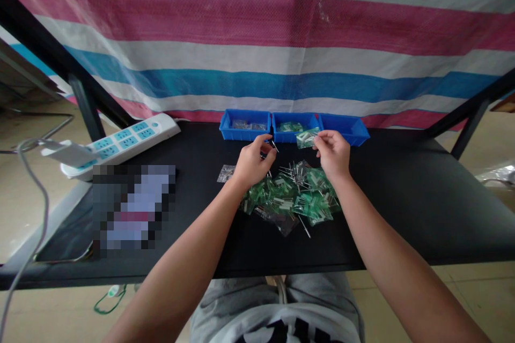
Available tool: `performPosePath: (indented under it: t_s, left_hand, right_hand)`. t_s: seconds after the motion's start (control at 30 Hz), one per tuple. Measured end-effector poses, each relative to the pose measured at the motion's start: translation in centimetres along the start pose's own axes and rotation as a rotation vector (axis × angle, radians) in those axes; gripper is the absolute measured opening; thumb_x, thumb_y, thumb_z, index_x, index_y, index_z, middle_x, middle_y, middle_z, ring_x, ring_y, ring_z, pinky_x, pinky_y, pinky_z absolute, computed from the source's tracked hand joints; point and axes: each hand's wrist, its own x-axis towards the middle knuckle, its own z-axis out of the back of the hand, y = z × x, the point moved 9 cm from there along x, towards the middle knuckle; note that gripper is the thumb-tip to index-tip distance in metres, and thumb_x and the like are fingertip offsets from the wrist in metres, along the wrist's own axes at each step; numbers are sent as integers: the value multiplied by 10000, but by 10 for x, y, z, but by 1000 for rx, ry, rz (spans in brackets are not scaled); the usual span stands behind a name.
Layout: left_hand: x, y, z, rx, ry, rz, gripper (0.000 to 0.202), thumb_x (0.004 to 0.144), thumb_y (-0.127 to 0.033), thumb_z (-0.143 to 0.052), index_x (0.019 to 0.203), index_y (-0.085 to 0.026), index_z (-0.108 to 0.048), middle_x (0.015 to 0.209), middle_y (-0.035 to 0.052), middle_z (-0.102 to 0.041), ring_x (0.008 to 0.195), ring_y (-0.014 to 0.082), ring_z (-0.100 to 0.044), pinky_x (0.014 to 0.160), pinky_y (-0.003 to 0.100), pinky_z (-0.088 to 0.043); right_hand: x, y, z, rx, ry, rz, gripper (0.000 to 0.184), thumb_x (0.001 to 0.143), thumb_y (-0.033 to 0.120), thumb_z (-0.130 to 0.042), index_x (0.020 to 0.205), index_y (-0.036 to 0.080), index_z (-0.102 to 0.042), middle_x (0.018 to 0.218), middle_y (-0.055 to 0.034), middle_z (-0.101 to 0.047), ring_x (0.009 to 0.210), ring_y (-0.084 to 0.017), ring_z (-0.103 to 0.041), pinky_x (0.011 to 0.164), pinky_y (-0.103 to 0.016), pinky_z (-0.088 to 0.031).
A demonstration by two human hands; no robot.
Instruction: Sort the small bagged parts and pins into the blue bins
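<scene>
My right hand (pixel 333 154) pinches a small green plastic packet (pixel 307 138) by its right edge, just in front of the middle and right bins. Curled to its left, my left hand (pixel 256 162) has thin metal pins (pixel 274 146) at its fingertips; how many is hard to make out. Below and between both hands lies a pile of green packets (pixel 314 206), mixed with loose metal pins (pixel 296 176). A clear packet (pixel 226 173) rests beside my left wrist. Part of the pile is hidden by my forearms.
Three blue bins stand along the back: the left bin (pixel 245 134) contains clear packets, the middle bin (pixel 286 138) green ones, and the right bin (pixel 349 131) is alongside. A white power strip (pixel 120 144) and a blurred-out object (pixel 137 209) lie left on the black table (pixel 422 198).
</scene>
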Motion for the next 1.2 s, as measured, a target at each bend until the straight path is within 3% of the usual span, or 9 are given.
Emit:
performPosePath:
  t_s: [0.23,0.4,0.6,0.83,1.0,1.2]
  left_hand:
    - [-2,-9,-6,89,68,-47,274,858,-267,-538,1100,-169,-620,823,31,-725,708,147,-659,609,227,-506]
    - [-1,-8,-5,107,88,-41,249,856,-261,-539,1065,-178,-644,811,26,-727,677,142,-655,626,230,-506]
    - [1,-3,2,154,39,-7,233,839,-233,-536,1028,-184,-663,784,23,-727,695,160,-666,677,252,-514]
    - [5,18,16,164,-99,88,223,783,-156,-547,962,-166,-680,855,39,-735,781,166,-683,761,264,-529]
    - [6,25,6,271,4,79,231,765,-134,-544,924,-163,-710,868,55,-729,802,187,-670,795,295,-533]
    - [5,32,-5,507,106,3,251,769,-158,-559,910,-196,-764,840,82,-672,826,228,-629,809,353,-533]
  right_hand:
    - [43,-5,-12,-81,-20,8,248,767,396,-641,883,187,-575,688,-13,-654,586,-149,-619,564,-266,-492]
    - [55,0,-12,-359,96,3,244,721,373,-669,862,174,-656,716,-52,-696,627,-201,-659,601,-309,-515]
    - [28,9,15,-432,66,2,169,736,335,-628,735,174,-679,694,-68,-703,531,-182,-613,549,-306,-491]
    - [-5,-6,11,-288,164,23,235,785,391,-609,771,166,-678,691,-59,-708,588,-180,-644,552,-276,-478]
    - [-16,7,-5,-381,252,153,182,797,331,-593,721,187,-673,649,-35,-697,592,-178,-647,601,-283,-489]
    - [-31,21,-26,-402,369,210,150,805,282,-579,727,201,-679,645,-23,-696,581,-174,-644,579,-275,-478]
